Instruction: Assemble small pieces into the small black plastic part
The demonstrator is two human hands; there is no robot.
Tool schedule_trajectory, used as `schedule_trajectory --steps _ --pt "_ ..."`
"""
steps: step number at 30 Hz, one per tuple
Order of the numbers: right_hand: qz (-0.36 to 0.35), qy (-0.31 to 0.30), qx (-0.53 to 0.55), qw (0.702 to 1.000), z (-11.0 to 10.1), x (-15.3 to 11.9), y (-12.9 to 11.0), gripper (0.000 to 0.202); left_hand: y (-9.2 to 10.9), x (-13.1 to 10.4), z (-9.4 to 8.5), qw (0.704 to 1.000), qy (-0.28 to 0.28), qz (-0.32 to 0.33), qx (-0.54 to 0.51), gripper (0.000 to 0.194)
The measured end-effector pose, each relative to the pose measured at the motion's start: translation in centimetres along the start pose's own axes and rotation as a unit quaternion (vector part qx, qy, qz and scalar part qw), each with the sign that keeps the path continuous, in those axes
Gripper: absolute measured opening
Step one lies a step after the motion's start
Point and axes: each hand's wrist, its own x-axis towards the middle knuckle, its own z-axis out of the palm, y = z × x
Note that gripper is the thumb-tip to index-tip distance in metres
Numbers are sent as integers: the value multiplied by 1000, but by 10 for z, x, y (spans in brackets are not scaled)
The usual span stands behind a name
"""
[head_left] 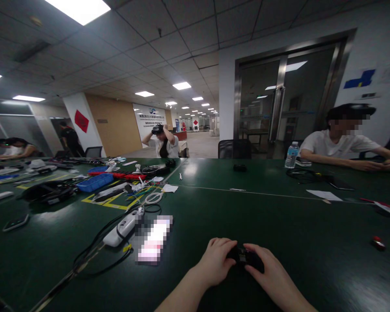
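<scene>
Both of my hands grip a small black object (242, 255) just above or on the green tabletop, near its front edge. My left hand (216, 260) has its thumb and fingers closed on the object's left end. On the right end, my right hand (266, 268) pinches it between thumb and fingers. A small greyish detail shows at the object's middle, but its exact kind is too dark to make out. My fingers hide much of both ends. Left of my hands lies a phone (155, 240) with a lit, blurred screen.
A white power strip (123, 227) with black cables lies beyond the phone. Blue trays (95, 182), tools and wires crowd the left. A water bottle (291, 155) stands near a seated person (341, 143) at right. Another person (167, 145) sits opposite. A red-topped object (378, 243) lies far right.
</scene>
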Motion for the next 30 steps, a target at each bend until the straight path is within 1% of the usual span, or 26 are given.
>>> schedule_trajectory --steps 3,7,14,17,20,26,30 --pt "4 -4 3 1000 -5 -3 -6 44 4 0 -1 1000 10 1 -1 50" --pt "17 -11 1 1000 -9 -6 -13 44 6 -1 -3 1000 -6 0 1 52" --pt "24 -21 -4 999 -11 -9 -16 44 4 -2 -2 1000 3 -5 -5 58" --pt "-2 -14 1 1000 -12 -9 -17 43 3 -1 0 1000 5 -3 3 54" --pt "-32 -4 3 999 -12 -7 -17 36 4 1 1 1000 5 3 10 49" --pt "-29 -22 -12 999 -9 -4 -13 27 7 1 -2 1000 13 -4 -1 44" --pt "-30 -17 -22 999 -8 -4 -13 24 7 1 -3 1000 7 9 -2 42"
